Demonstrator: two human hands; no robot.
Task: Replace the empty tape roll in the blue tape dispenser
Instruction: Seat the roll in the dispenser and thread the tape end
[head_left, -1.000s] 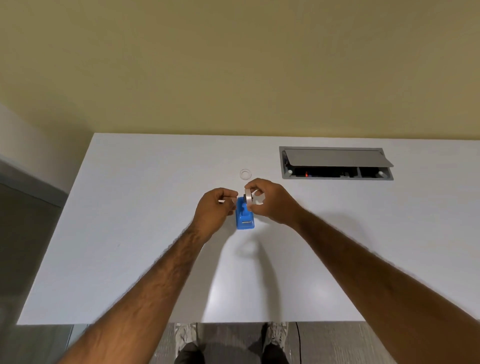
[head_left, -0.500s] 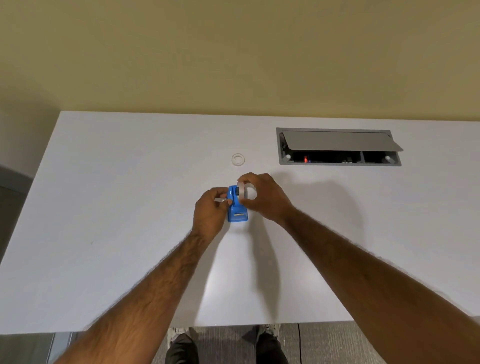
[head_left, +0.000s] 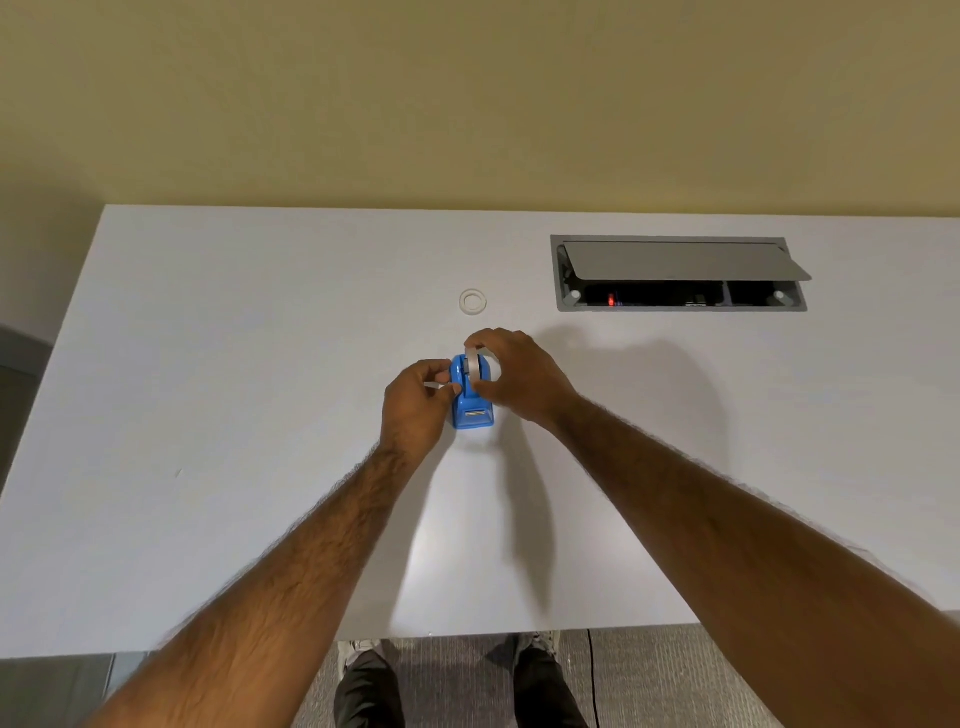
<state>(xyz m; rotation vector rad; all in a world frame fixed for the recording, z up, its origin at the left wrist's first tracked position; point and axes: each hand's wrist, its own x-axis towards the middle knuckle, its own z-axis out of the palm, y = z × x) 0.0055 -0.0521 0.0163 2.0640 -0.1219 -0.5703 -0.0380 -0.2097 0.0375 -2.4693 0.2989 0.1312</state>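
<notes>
The blue tape dispenser (head_left: 471, 410) stands on the white table (head_left: 208, 415), its cutter end toward me. A tape roll (head_left: 472, 362) stands on edge in the top of the dispenser, pinched by my right hand (head_left: 519, 376) from the right side. My left hand (head_left: 415, 410) rests against the dispenser's left side, its fingertips closed on a small pale piece that I cannot identify. A small empty clear tape ring (head_left: 473, 302) lies flat on the table just beyond the dispenser, apart from both hands.
A grey cable box (head_left: 675, 275) with a raised lid is set into the table at the back right. A yellow wall runs behind the table. My shoes and a dark cable show on the carpet below the front edge.
The tape roll has come down from just above the dispenser into its top. Both hands stayed around the dispenser while the camera view shifted.
</notes>
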